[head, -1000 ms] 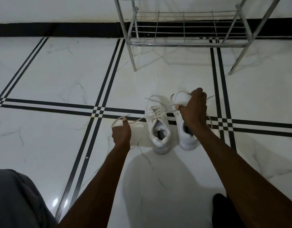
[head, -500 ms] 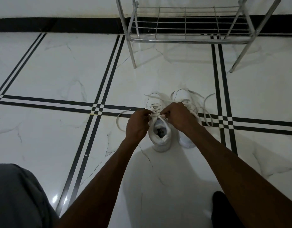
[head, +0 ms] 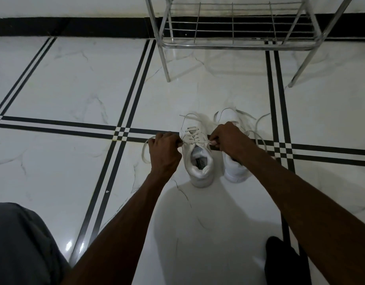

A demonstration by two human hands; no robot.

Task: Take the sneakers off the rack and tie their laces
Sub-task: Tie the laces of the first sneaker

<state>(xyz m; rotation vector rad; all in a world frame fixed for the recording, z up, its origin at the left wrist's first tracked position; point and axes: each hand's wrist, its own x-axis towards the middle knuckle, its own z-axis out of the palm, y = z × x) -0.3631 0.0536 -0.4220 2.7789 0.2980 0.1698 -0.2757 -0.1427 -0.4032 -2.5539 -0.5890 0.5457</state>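
Two white sneakers stand side by side on the tiled floor, toes pointing away from me. The left sneaker [head: 199,161] has its lace [head: 195,143] stretched taut across its top. My left hand [head: 164,153] grips one lace end at the sneaker's left side. My right hand [head: 229,140] pinches the other end at its right side. My right forearm partly covers the right sneaker [head: 235,171], whose loose laces [head: 257,128] curl on the floor.
A metal shoe rack [head: 235,46] stands past the sneakers by the wall, its bottom shelf bare. The floor is glossy white marble with black stripes [head: 124,128]. My grey-clad knee [head: 19,243] is at the lower left and a dark foot [head: 284,262] at the lower right.
My hands first came together over the left sneaker's tongue, then moved slightly apart, pulling its lace taut to both sides. The sneakers stayed in place.
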